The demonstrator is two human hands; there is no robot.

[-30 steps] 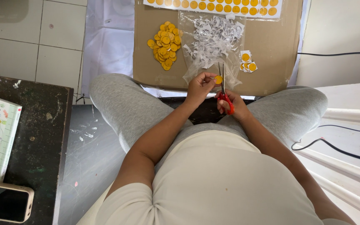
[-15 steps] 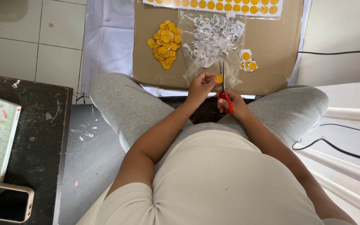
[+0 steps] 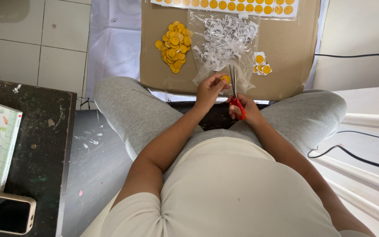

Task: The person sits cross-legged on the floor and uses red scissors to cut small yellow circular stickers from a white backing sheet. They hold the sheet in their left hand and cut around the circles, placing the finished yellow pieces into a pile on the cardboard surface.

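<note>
The left hand (image 3: pixel 209 90) pinches a small yellow disc (image 3: pixel 226 79) over the lap; the right hand (image 3: pixel 247 110) grips red-handled scissors (image 3: pixel 235 94), blades nearly closed beside it. Better to turn the disc slowly — short snips. The cardboard sheet (image 3: pixel 286 48) edge lies near (the heap of paper scraps (image 3: pixel 227 37) crowds ahead).

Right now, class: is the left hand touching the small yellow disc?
Touching. The head view shows the left hand pinching the small yellow disc between its fingertips.

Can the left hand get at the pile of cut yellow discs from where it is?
Probably yes: the left hand holds only a small disc, and bare cardboard lies between it and the pile.
</note>
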